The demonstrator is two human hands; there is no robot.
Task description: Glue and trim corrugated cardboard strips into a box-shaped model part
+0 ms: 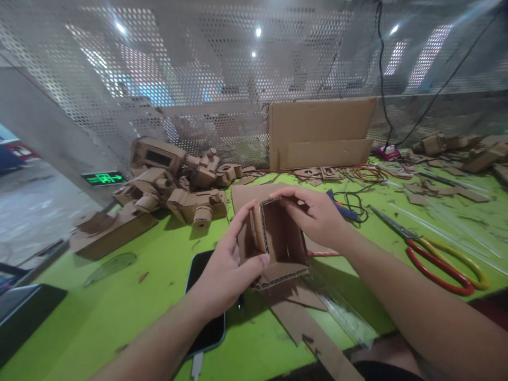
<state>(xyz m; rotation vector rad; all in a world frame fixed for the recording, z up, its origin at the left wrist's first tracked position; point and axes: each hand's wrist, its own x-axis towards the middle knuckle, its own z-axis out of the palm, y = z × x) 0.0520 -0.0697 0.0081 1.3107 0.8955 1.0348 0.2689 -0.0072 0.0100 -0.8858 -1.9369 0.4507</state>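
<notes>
A small cardboard box [278, 233] with an open side facing me is held up between both hands over the green table. My left hand [234, 259] grips its left wall, thumb on the front edge and fingers along the outside. My right hand [313, 211] is closed around the upper right edge, with fingertips reaching over the top. The fingers behind the walls are hidden. Flat cardboard strips [293, 312] lie below the box, and a larger cardboard sheet [242, 196] is behind it. Under my left forearm rests a phone [206, 328] with a white cable plugged in.
Scissors [432, 254] with red and yellow handles lie at right. Near them are a blue glue gun [343, 206] and clear glue sticks [440, 227]. Several cardboard models [170, 185] crowd the back left. A cardboard panel [321, 127] leans against the perforated metal screen [222, 69].
</notes>
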